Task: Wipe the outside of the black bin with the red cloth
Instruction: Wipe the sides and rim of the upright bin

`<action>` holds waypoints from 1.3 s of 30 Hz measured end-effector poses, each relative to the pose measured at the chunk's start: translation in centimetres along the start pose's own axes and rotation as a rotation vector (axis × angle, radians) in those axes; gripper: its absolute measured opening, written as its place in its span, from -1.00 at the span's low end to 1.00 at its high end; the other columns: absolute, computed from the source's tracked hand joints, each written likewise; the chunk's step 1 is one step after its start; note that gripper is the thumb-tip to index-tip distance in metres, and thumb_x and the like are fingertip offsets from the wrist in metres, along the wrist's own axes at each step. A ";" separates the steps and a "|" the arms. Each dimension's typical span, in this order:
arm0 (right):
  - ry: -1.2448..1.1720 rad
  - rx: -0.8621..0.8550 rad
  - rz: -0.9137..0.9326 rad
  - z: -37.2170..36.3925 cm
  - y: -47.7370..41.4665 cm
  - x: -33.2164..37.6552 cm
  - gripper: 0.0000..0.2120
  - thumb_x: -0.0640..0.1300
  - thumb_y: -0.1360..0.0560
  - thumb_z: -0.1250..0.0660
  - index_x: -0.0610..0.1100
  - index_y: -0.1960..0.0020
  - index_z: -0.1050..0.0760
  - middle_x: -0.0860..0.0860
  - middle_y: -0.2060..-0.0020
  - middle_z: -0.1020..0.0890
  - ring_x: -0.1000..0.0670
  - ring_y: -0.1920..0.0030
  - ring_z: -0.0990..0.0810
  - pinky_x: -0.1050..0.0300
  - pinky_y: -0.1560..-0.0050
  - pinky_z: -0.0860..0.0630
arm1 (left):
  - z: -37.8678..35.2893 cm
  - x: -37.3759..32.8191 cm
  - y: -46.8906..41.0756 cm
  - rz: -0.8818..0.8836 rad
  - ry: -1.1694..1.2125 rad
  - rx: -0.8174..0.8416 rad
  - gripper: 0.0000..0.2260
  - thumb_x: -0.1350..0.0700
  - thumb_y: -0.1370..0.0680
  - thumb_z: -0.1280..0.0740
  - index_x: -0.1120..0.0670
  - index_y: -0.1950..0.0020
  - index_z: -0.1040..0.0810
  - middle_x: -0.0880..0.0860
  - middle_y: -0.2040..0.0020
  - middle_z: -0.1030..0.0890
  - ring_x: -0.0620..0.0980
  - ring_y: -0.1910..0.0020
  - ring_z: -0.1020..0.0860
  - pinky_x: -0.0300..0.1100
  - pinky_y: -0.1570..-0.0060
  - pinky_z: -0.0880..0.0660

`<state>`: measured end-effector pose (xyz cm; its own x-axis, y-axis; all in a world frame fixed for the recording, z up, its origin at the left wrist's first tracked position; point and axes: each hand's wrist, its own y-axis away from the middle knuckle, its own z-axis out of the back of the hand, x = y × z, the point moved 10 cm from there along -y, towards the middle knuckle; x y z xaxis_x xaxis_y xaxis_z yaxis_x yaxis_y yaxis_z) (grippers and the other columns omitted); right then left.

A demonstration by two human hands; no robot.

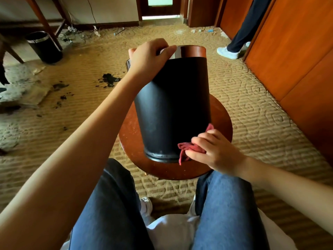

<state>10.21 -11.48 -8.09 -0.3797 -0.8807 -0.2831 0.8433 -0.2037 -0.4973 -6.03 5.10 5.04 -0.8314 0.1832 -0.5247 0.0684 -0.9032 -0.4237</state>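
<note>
Left hand (151, 56) grips tilted black cylindrical bin (173, 105), right hand (214, 150) clutches crumpled red cloth (191, 149); hard push could topple bin.

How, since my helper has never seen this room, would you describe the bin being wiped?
On the carpet, a round wooden stool sits before the person's knees. The black bin over it is tilted, left hand holding its rim, right hand pressing a red cloth near its base. The other black bin stands untouched on the floor, far left.
</note>
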 end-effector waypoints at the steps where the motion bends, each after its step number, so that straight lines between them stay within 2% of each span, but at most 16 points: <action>1: 0.024 -0.016 0.014 0.1 -1.2 0.5 -0.84 -0.19 -0.60 -0.24 -0.09 0.02 -0.61 -0.11 0.07 -0.58 -0.09 0.04 -0.49 -0.01 -0.02 -0.39 | -0.1 -0.1 -0.1 0.008 -0.002 0.006 -0.79 -0.11 -0.61 -0.19 -0.03 0.12 -0.48 -0.04 0.16 -0.52 -0.04 0.02 -0.49 -0.11 -0.04 -0.14; 4: 0.056 -0.016 0.068 -1.3 -5.5 3.6 -0.85 -0.22 -0.55 -0.26 -0.09 0.12 -0.58 -0.06 0.11 -0.57 -0.09 0.07 -0.45 -0.04 -0.01 -0.39 | -0.2 -0.3 -0.3 0.020 -0.005 0.000 -0.77 -0.12 -0.60 -0.20 -0.02 0.14 -0.47 -0.05 0.18 -0.51 -0.01 0.02 -0.50 -0.12 -0.03 -0.13; 9: 0.169 0.209 0.235 -7.8 -10.6 8.7 -0.90 -0.18 -0.35 -0.36 -0.03 0.30 -0.60 0.00 0.12 -0.59 -0.05 0.09 -0.52 -0.04 -0.03 -0.36 | -0.4 -1.1 0.4 0.018 -0.011 -0.044 -0.76 -0.13 -0.60 -0.20 -0.01 0.17 -0.43 -0.10 0.37 -0.39 -0.10 0.16 -0.39 -0.13 -0.01 -0.13; 11: 0.191 0.224 0.242 -8.5 -10.9 8.9 -0.87 -0.20 -0.35 -0.33 -0.03 0.31 -0.60 0.01 0.13 -0.58 -0.05 0.10 -0.52 -0.06 -0.04 -0.35 | -0.3 -1.1 0.5 0.014 -0.012 -0.052 -0.75 -0.13 -0.60 -0.20 -0.01 0.17 -0.43 -0.12 0.37 -0.38 -0.11 0.16 -0.39 -0.13 -0.01 -0.12; 16: 0.042 0.052 0.152 -4.1 -6.7 6.4 -0.84 -0.26 -0.52 -0.25 -0.11 0.15 -0.57 -0.08 0.07 -0.59 -0.11 0.07 -0.52 -0.07 -0.04 -0.39 | 0.5 0.9 0.7 0.035 0.019 -0.041 -0.78 -0.11 -0.61 -0.20 -0.01 0.15 -0.44 -0.11 0.35 -0.38 -0.13 0.14 -0.40 -0.14 -0.03 -0.13; 21: -0.035 0.019 0.073 -1.2 -2.8 2.1 -0.89 -0.18 -0.58 -0.28 -0.09 0.02 -0.59 -0.10 0.07 -0.60 -0.10 0.08 -0.54 -0.01 0.02 -0.41 | 1.3 2.2 1.1 0.051 0.066 -0.061 -0.76 -0.10 -0.60 -0.21 0.02 0.17 -0.45 -0.10 0.35 -0.40 -0.12 0.17 -0.41 -0.11 -0.04 -0.18; 25: -0.065 -0.007 -0.040 -0.5 -0.2 -1.8 -0.86 -0.22 -0.59 -0.19 -0.10 -0.10 -0.46 -0.12 0.02 -0.50 -0.11 0.04 -0.47 0.00 0.03 -0.43 | 1.7 4.0 1.3 0.074 0.152 -0.030 -0.70 -0.14 -0.53 -0.23 0.05 0.25 -0.48 -0.07 0.35 -0.43 -0.14 0.27 -0.41 0.01 -0.09 -0.34; 27: -0.059 -0.049 -0.115 0.2 -1.0 -4.2 -0.82 -0.26 -0.53 -0.24 -0.10 -0.11 -0.44 -0.16 0.05 -0.53 -0.14 0.06 -0.49 -0.04 0.06 -0.49 | 1.9 3.7 1.0 0.093 0.120 -0.001 -0.66 -0.13 -0.55 -0.21 0.11 0.20 -0.53 0.00 0.28 -0.48 -0.06 0.20 -0.45 0.03 -0.13 -0.30; 30: -0.053 -0.153 -0.230 2.0 -5.9 -8.2 -0.77 -0.27 -0.49 -0.27 -0.13 -0.13 -0.45 -0.23 0.08 -0.56 -0.20 0.10 -0.49 -0.05 0.10 -0.48 | 1.3 1.2 0.3 0.084 -0.075 0.009 -0.69 -0.13 -0.60 -0.16 0.05 0.16 -0.50 0.00 0.19 -0.50 0.00 0.11 -0.42 -0.09 -0.04 -0.10; 34: -0.102 -0.282 -0.511 3.9 -11.2 -14.1 -0.77 -0.27 -0.52 -0.22 -0.20 -0.13 -0.55 -0.24 0.00 -0.55 -0.26 0.03 -0.51 -0.11 0.04 -0.47 | 0.5 -0.1 0.1 0.081 -0.103 -0.022 -0.70 -0.18 -0.59 -0.18 0.02 0.16 -0.43 -0.05 0.19 -0.48 -0.05 0.10 -0.40 -0.10 0.04 -0.09; 35: -0.114 -0.306 -0.535 3.9 -11.2 -14.3 -0.77 -0.27 -0.51 -0.22 -0.19 -0.13 -0.55 -0.23 -0.01 -0.54 -0.24 0.02 -0.50 -0.12 0.03 -0.46 | 0.6 0.2 0.2 0.079 -0.112 -0.033 -0.69 -0.19 -0.58 -0.19 0.03 0.17 -0.43 -0.04 0.20 -0.47 -0.04 0.09 -0.41 -0.11 0.05 -0.09; 37: -0.103 -0.306 -0.469 2.9 -10.0 -12.2 -0.77 -0.28 -0.47 -0.27 -0.15 -0.12 -0.50 -0.21 -0.02 -0.52 -0.21 0.02 -0.46 -0.11 0.03 -0.46 | 1.3 1.3 0.2 0.098 -0.116 -0.055 -0.69 -0.18 -0.58 -0.20 0.02 0.20 -0.42 -0.04 0.24 -0.46 -0.02 0.07 -0.46 -0.11 0.03 -0.10; 39: -0.093 -0.247 -0.300 0.9 -6.7 -7.5 -0.73 -0.30 -0.44 -0.35 -0.10 -0.10 -0.46 -0.15 -0.04 -0.47 -0.18 0.02 -0.44 -0.08 0.01 -0.43 | 1.9 2.4 0.3 0.139 -0.095 -0.081 -0.70 -0.15 -0.58 -0.19 0.01 0.24 -0.40 -0.04 0.28 -0.44 -0.02 0.10 -0.45 -0.10 0.01 -0.10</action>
<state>7.73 -3.93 -1.90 -0.5497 -0.8349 -0.0259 0.5794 -0.3588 -0.7318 -9.04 4.50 5.11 -0.8588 0.0179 -0.5120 0.2273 -0.8823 -0.4121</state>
